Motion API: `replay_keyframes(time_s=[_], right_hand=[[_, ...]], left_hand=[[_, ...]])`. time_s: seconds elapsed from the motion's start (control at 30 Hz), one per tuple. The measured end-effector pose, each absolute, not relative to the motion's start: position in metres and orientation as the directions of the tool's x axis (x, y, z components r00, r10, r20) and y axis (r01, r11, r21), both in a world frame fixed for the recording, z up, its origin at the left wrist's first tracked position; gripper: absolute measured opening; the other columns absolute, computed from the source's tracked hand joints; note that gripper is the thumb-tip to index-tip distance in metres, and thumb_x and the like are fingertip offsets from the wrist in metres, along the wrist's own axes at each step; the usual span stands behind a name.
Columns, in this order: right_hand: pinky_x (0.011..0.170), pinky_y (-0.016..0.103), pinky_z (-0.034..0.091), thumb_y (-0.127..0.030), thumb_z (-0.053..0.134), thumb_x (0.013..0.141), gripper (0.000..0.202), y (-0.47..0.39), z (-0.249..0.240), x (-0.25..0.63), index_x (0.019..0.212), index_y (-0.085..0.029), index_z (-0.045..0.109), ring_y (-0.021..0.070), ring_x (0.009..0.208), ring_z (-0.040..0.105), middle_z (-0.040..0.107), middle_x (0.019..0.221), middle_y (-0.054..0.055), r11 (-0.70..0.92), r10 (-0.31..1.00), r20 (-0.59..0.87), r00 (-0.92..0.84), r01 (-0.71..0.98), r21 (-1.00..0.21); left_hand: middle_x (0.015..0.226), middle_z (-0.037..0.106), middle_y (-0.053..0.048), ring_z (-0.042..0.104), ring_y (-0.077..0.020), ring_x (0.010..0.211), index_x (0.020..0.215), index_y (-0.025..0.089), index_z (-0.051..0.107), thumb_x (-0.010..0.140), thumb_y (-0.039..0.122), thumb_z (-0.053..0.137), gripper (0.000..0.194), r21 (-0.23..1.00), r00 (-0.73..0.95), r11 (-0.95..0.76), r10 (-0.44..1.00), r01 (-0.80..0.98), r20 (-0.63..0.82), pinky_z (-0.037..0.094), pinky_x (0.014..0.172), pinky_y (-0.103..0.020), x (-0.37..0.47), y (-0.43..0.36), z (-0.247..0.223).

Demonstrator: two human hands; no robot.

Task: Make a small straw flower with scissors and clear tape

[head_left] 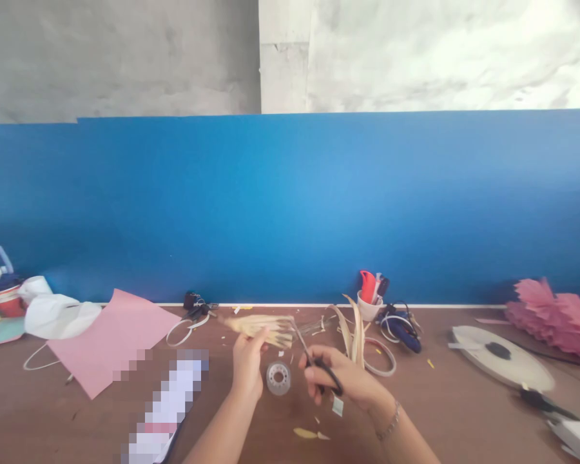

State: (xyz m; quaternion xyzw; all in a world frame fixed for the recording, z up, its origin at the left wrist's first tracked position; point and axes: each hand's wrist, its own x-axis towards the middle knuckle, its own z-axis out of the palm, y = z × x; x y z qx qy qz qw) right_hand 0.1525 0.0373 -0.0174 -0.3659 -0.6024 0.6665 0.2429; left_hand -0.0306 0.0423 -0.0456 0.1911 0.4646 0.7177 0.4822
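Hands [250,367]: two; scissors [314,364]: one pair, right.

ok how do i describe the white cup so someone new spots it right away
Find the long blue partition behind the brown table. At its foot, beyond the right hand, stands a small white cup. Unlike the dark blue thing lying to its right, it stands upright with a red object sticking out.

Craft workspace with scissors [309,357], paper [113,341], tape roll [278,379]

Two hands [249,364] [326,370], one scissors [310,356], one tape roll [279,388]
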Motion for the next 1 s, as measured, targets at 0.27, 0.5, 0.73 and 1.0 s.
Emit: replay_keyframes(time_s=[0.27, 0.5, 0.73, 1.0], right_hand=[[0.036, 0.014, 0.031, -0.046, 0.068, 0.066, 0.035, 0.032, -0.033, 0.137, 0.077, -0.016, 0.054, 0.0073, 0.041, 0.054, 0.061, 0.052, -0.003, -0.215, 0.648, -0.366, -0.668, 0.301, -0.929], [0.038, 0.016, 0.028, -0.05, 0.065, 0.065, 0.04, 0.03, -0.038, 0.113, 0.08, -0.016, 0.05, 0.0085, 0.045, 0.053, 0.058, 0.052, -0.004, -0.188, 0.834, -0.236, -0.498, 0.144, -0.972], [0.038, 0.018, 0.028, -0.056, 0.065, 0.063, 0.045, 0.036, -0.041, 0.115, 0.079, -0.016, 0.05, 0.0099, 0.043, 0.053, 0.057, 0.052, -0.004, -0.139, 0.888, -0.169, -0.426, 0.101, -0.985], [0.037, 0.018, 0.029, -0.058, 0.066, 0.06, 0.045, 0.038, -0.045, 0.111, 0.072, -0.017, 0.051, 0.007, 0.035, 0.044, 0.051, 0.044, -0.006, -0.096, 0.926, -0.133, -0.354, 0.12, -0.988]], left_hand=[[0.07, 0.066, -0.003, 0.061, -0.0093, 0.061, 0.074, 0.014, 0.065, 0.075, 0.012, 0.064, 0.002, 0.678, -0.483, -0.125, 0.794, -0.724, -0.369, 0.049, 0.064, -0.021, -0.029, 0.044, -0.035], [0.065, 0.066, -0.004, 0.062, -0.0103, 0.06, 0.071, 0.011, 0.064, 0.072, 0.009, 0.067, 0.004, 0.65, -0.361, -0.045, 0.86, -0.758, -0.362, 0.051, 0.062, -0.02, -0.018, 0.039, -0.035], [0.074, 0.071, -0.012, 0.068, -0.0154, 0.069, 0.075, 0.009, 0.063, 0.077, 0.009, 0.063, 0.002, 0.632, -0.245, 0.044, 0.899, -0.773, -0.363, 0.055, 0.069, -0.024, -0.012, 0.035, -0.031], [0.074, 0.072, -0.012, 0.069, -0.016, 0.068, 0.077, 0.007, 0.065, 0.076, 0.009, 0.064, 0.002, 0.639, -0.237, 0.059, 0.9, -0.767, -0.367, 0.056, 0.068, -0.023, -0.014, 0.035, -0.036]])
